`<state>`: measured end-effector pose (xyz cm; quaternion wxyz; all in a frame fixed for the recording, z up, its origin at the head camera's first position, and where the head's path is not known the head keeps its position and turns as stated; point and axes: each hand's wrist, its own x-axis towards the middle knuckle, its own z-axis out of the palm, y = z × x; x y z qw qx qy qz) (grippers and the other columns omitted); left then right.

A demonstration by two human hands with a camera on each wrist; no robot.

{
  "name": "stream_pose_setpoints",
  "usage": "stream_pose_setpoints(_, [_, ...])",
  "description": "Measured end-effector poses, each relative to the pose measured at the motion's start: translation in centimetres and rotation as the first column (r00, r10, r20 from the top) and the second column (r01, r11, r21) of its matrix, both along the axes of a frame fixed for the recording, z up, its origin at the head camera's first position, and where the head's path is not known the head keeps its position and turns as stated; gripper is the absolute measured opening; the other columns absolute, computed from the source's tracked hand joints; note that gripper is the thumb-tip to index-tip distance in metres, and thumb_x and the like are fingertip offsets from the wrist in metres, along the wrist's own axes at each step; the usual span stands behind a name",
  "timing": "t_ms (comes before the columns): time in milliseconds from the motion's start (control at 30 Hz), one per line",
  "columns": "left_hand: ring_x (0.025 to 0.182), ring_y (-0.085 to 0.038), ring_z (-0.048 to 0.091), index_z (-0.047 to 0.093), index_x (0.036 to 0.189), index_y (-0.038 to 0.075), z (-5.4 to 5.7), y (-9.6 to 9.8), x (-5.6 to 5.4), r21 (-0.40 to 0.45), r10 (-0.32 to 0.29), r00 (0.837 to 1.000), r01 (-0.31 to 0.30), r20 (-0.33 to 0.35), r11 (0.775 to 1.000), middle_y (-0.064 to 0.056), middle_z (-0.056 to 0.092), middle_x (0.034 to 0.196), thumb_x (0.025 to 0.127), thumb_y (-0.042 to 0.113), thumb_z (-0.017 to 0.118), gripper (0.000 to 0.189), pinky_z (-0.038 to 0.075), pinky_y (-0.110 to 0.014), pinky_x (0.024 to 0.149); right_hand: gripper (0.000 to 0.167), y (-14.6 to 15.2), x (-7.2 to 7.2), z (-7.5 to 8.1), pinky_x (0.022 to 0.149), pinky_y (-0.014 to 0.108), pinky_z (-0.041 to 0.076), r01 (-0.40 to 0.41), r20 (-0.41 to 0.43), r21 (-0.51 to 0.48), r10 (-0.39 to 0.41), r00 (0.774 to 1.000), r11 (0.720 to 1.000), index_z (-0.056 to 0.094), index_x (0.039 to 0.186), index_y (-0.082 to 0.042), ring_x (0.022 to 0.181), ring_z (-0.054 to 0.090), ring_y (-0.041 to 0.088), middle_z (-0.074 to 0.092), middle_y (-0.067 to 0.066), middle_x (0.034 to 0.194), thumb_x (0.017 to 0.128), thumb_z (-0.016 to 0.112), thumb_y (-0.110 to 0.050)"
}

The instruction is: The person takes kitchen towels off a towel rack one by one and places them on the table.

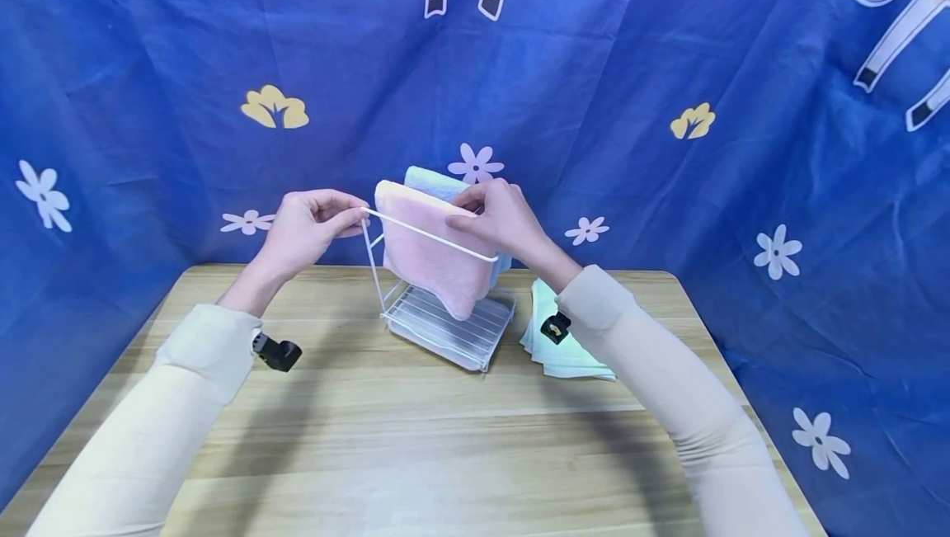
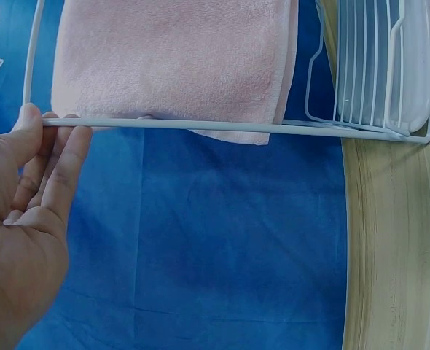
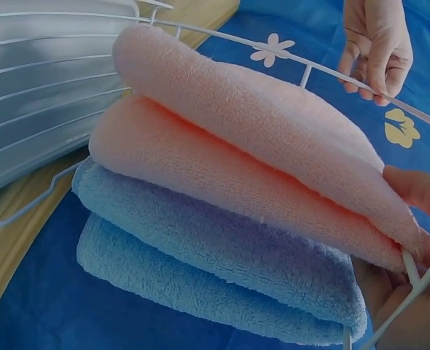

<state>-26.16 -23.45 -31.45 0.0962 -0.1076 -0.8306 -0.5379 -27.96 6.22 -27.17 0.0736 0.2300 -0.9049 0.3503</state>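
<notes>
A white wire rack (image 2: pixel 200 125) with a tray at its base stands on the table. My left hand (image 1: pixel 308 228) pinches the rack's upper left corner between thumb and fingers. Over the rack's upper bars hangs a folded pink towel (image 1: pixel 430 252), and behind it a folded blue towel (image 3: pixel 215 240). My right hand (image 1: pixel 505 215) pinches the top edge of the pink towel near the rack's right end. In the right wrist view, the pink towel drapes in two layers, its fold beside the right thumb; some right fingers are hidden behind it.
A stack of pale green cloths (image 1: pixel 571 360) lies on the wooden table (image 1: pixel 416 454) right of the rack, partly under my right forearm. A blue patterned curtain (image 1: pixel 356 50) surrounds the table at the back and sides.
</notes>
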Motion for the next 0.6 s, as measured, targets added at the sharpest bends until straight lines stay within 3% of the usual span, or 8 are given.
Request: stream_pose_setpoints(600, [0.086,0.003,0.075,0.073,0.118,-0.005,0.12,-0.05,-0.04,0.005,-0.009,1.0,0.009,0.001,1.0,0.018,0.075,0.088,0.102,0.017,0.072,0.027,0.069,-0.025,0.085,0.016,0.02,0.13,0.01,0.073,0.022,0.057,0.003,-0.029,-0.024,-0.003,1.0,1.0,0.084,0.106,-0.013,0.088,0.07,0.014,0.082,0.004,0.097,0.095,0.08,-0.023])
